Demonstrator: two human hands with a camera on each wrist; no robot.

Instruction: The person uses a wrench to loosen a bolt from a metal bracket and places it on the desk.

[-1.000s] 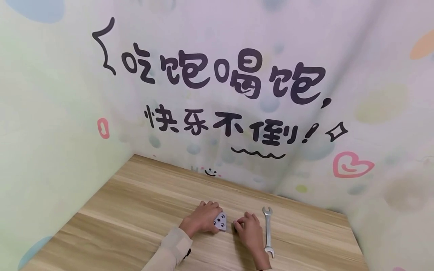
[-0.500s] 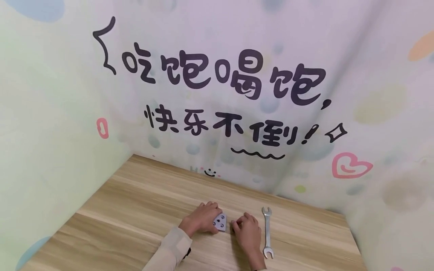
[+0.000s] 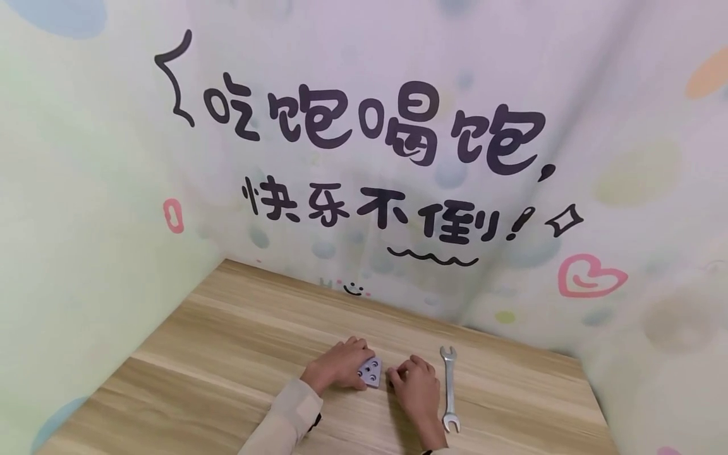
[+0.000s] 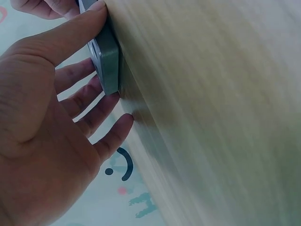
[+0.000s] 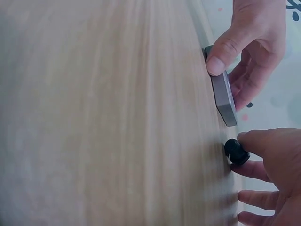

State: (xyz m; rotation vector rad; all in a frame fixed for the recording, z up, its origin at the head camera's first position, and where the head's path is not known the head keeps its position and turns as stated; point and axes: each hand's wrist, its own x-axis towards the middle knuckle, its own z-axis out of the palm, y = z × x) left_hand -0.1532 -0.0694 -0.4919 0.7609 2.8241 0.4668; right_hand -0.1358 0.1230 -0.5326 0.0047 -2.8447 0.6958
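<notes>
In the head view my left hand holds a grey metal block with several round holes in its face, low on the wooden table. The left wrist view has the thumb along one edge of the block, with fingers at its other side. My right hand is just to the right of the block. In the right wrist view the thumb and forefinger of my right hand pinch a small black part with a rounded end, close to the tabletop and apart from the block; I cannot tell its exact kind.
A silver open-ended wrench lies lengthwise just right of my right hand. The wooden table meets a printed wall covering at the back and along both sides.
Over the last second my right hand has shifted slightly left, away from the wrench and a little closer to the block. My left hand and the block stay in place.
</notes>
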